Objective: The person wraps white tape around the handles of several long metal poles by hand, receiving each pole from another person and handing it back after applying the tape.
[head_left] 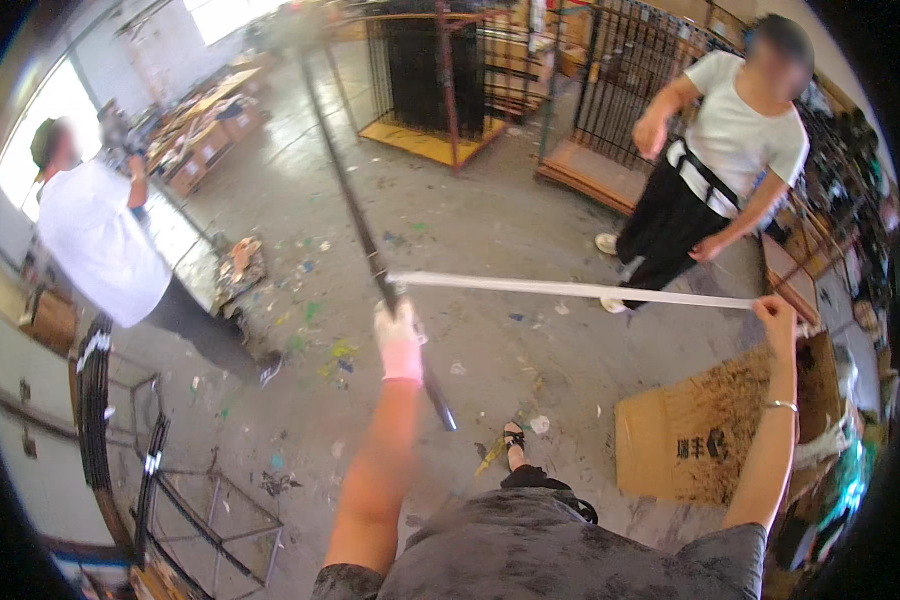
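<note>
My left hand (398, 335), in a white glove with a pink cuff, is closed around a long dark rod (346, 185). The rod slants across the middle, its upper end blurred and its lower end pointing down toward the floor. A narrow white strip, like tape or ribbon (570, 289), stretches taut from the rod just above my glove out to the right. Its far end is pinched between the fingers of my bare right hand (776, 315), held out with the arm extended. How the strip joins the rod is too small to tell.
A large cardboard box (670, 440) stands below my right arm. One person (110, 230) stands at left; another (740, 150) faces me at right. Racks of dark rods (420, 70) stand behind. Bundled rods (92, 410) and a metal frame (215, 520) are at lower left. Scraps litter the floor.
</note>
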Demonstrator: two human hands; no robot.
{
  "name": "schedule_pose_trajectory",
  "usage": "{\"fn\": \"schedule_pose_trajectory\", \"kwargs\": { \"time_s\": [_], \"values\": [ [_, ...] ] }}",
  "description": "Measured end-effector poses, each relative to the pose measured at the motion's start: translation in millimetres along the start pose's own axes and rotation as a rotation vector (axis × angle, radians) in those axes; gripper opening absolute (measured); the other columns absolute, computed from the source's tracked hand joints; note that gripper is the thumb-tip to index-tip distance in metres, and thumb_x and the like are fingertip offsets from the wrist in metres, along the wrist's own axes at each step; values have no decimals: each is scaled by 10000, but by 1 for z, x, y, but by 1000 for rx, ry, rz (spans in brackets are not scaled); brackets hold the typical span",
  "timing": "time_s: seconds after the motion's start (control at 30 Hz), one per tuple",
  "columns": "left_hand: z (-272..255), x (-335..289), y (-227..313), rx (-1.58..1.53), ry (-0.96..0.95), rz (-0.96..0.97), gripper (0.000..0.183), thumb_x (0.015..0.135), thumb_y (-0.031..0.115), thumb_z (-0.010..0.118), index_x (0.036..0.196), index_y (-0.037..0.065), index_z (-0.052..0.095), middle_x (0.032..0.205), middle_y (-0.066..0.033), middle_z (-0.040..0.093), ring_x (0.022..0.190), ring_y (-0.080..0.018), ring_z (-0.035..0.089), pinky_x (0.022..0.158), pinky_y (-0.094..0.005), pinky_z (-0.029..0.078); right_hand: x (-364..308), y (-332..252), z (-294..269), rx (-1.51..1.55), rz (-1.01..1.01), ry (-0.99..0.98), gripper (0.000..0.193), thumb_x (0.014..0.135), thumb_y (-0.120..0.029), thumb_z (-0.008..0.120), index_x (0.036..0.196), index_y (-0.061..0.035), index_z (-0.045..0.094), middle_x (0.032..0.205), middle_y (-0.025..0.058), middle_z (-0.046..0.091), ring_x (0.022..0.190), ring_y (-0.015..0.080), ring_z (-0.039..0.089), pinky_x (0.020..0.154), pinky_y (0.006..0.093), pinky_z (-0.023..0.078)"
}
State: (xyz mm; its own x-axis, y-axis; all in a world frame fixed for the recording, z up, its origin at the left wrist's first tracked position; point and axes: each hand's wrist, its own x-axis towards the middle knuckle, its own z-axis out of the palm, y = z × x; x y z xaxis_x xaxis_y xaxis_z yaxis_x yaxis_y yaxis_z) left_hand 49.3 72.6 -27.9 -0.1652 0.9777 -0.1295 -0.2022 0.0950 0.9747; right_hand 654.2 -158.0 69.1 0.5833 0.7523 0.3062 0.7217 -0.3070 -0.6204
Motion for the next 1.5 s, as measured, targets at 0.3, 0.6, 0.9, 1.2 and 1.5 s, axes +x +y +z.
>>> {"fn": "schedule_pose_trajectory", "kwargs": {
  "time_s": [0.3, 0.6, 0.9, 1.2, 1.5],
  "values": [
    [-11, 20, -85, -161, 111, -463, 193, 961, 242, 513, 891, 70, 462, 663, -59, 481, 502, -207, 496, 483, -387, 438, -90, 40, -33, -417, 234, 127, 183, 711, -143, 744, 715, 24, 669, 653, 135, 625, 591, 230, 603, 588, 344, 481],
    [203, 62, -78, -639, -6, -918, 225, 985, 278, 452, 907, 70, 492, 789, -61, 579, 619, -131, 543, 496, -231, 467, -131, 64, -88, -874, 466, 132, 148, 673, -110, 725, 665, -10, 616, 786, 165, 600, 749, 341, 618, 669, 444, 496],
    [403, 73, -70, -727, -36, -1132, 192, 922, 111, 436, 1080, 36, 517, 1000, -78, 622, 840, -175, 647, 602, -252, 566, -128, 90, -93, -1045, 448, 129, 155, 661, -97, 764, 708, -32, 633, 916, 125, 563, 951, 315, 549, 835, 438, 440],
    [460, 72, -50, -900, -312, -1029, 250, 971, 208, 391, 1067, 37, 545, 955, -102, 626, 824, -193, 609, 689, -277, 523, -123, 119, -99, -1128, 440, 161, 148, 657, -89, 734, 672, -20, 604, 914, 135, 566, 939, 325, 557, 840, 431, 459],
    [377, 48, -19, -545, -473, -920, 378, 947, 344, 570, 1109, 4, 527, 1053, -157, 630, 884, -272, 644, 827, -395, 555, -133, 162, -106, -1108, 501, 254, 575, 748, -147, 756, 1269, -59, 529, 1241, 92, 591, 1179, 279, 527, 966, 417, 435]
  ]
}}
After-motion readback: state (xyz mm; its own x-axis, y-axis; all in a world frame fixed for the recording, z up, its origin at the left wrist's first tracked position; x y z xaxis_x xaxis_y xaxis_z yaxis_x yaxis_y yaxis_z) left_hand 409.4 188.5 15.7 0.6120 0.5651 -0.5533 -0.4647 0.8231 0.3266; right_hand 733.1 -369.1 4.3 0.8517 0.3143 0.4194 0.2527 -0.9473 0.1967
